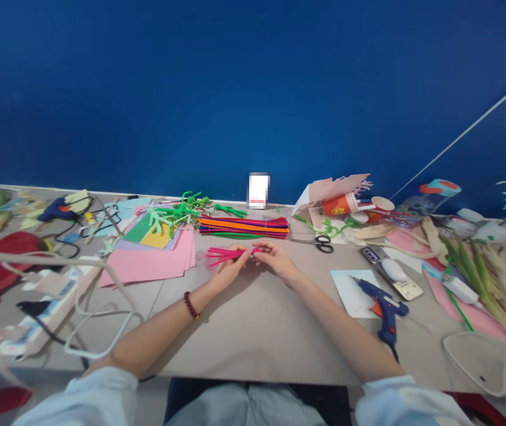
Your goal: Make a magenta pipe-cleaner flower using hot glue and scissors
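Several bright pink pipe cleaners (pixel 221 255) stick out to the left from my left hand (pixel 231 267), which is closed around them. My right hand (pixel 276 260) pinches the other end of the pink bundle, its fingertips almost touching those of my left. The exact grip at the fingertips is too small to make out. Just beyond my hands lies a long bundle of pipe cleaners (pixel 244 227) in orange, red, purple, blue and green. Black-handled scissors (pixel 324 243) rest to the right of that bundle.
Pink paper sheets (pixel 146 260) and green pipe-cleaner shapes (pixel 181 212) are at left, near a white power strip (pixel 55 310) with loose cables. On the right lie a blue glue gun (pixel 383 302), a phone (pixel 406 287), paper cups (pixel 341 204) and corn husks (pixel 479 278).
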Demonstrator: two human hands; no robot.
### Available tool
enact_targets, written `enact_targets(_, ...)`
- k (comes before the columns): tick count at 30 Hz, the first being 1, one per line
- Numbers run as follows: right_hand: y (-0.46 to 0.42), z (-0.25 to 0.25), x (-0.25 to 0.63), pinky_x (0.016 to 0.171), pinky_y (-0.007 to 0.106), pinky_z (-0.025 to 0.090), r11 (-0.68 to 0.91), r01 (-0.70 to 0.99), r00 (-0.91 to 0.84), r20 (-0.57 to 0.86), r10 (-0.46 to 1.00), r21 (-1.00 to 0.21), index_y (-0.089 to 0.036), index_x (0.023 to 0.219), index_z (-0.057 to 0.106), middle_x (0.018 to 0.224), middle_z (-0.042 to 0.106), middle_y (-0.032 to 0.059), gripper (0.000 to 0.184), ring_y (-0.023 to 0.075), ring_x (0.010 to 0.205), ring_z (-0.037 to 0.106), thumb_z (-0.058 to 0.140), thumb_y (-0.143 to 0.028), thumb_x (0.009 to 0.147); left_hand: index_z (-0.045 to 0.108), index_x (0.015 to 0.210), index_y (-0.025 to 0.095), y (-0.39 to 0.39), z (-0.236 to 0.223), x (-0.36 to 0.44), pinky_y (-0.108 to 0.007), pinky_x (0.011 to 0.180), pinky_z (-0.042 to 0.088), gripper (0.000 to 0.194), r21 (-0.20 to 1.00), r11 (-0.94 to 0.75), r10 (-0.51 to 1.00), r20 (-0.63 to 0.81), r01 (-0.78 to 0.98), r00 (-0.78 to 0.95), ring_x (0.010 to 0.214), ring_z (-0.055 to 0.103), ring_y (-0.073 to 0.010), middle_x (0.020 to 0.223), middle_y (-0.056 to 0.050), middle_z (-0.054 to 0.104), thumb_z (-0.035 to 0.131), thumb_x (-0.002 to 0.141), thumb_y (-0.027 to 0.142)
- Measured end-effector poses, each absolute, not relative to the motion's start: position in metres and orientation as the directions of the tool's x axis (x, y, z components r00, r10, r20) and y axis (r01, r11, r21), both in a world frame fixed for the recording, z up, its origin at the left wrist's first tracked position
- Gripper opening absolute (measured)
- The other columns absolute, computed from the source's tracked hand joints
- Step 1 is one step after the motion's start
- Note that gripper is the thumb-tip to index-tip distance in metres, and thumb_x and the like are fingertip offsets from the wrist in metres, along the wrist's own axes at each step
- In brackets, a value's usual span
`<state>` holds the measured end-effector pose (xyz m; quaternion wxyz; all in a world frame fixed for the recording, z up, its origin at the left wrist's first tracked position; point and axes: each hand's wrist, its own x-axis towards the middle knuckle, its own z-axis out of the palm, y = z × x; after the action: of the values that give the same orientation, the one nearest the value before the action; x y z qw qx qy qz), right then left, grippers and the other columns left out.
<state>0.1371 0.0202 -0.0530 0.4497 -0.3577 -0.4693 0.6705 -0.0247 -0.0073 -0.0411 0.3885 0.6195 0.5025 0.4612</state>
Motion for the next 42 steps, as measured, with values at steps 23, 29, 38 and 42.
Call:
enact_targets(23, 0.015, -0.055, 0.140, 0.072, 0.031, 0.051, 0.122, 0.027, -0.278, 0.110, 0.954, -0.992, -0.015, 0.089, 0.067, 0.085, 0.070, 0.0064, 0.030, 0.0169, 0.075, 0.064, 0.069, -0.037, 0.069, 0.058, 0.084, 0.018, -0.004, -0.038, -0.030, -0.031, 0.077, 0.047, 0.020, 0.861, -0.311, 0.948, 0.249, 0.402, 0.200, 0.080, 0.058, -0.0173, 0.080, -0.003, 0.061, 0.046, 0.087, 0.034)
enact_targets(29, 0.015, -0.055, 0.140, 0.061, 0.026, 0.048, -0.065, -0.039, -0.343, -0.048, 0.938, -0.997, -0.014, 0.087, 0.067, 0.071, 0.066, 0.0023, 0.033, 0.0123, 0.062, 0.060, 0.071, -0.040, 0.068, 0.059, 0.089, 0.018, -0.006, -0.039, -0.035, -0.032, 0.081, 0.044, 0.022, 0.725, -0.493, 0.869, 0.379, 0.481, 0.319, 0.084, 0.059, -0.0174, 0.086, -0.004, 0.063, 0.044, 0.089, 0.034)
enact_targets(38, 0.022, -0.054, 0.144, 0.067, 0.028, 0.051, -0.239, -0.269, -0.415, -0.112, 0.903, -0.933, -0.018, 0.098, 0.065, 0.072, 0.068, 0.0025, 0.041, 0.0137, 0.065, 0.065, 0.063, -0.052, 0.074, 0.059, 0.079, 0.018, 0.003, -0.049, -0.033, -0.028, 0.065, 0.045, 0.022, 0.944, -0.233, 0.963, 0.189, 0.233, 0.194, 0.070, 0.057, -0.0156, 0.072, -0.002, 0.058, 0.051, 0.086, 0.037)
enact_targets(42, 0.023, -0.055, 0.143, 0.068, 0.029, 0.052, -0.181, -0.256, -0.378, -0.074, 0.923, -0.950, -0.019, 0.096, 0.065, 0.071, 0.066, 0.0012, 0.040, 0.0134, 0.065, 0.064, 0.065, -0.051, 0.072, 0.060, 0.081, 0.018, 0.004, -0.051, -0.033, -0.026, 0.055, 0.041, 0.020, 0.979, -0.127, 0.979, 0.097, 0.161, 0.180, 0.060, 0.053, -0.0135, 0.065, -0.001, 0.055, 0.055, 0.083, 0.038)
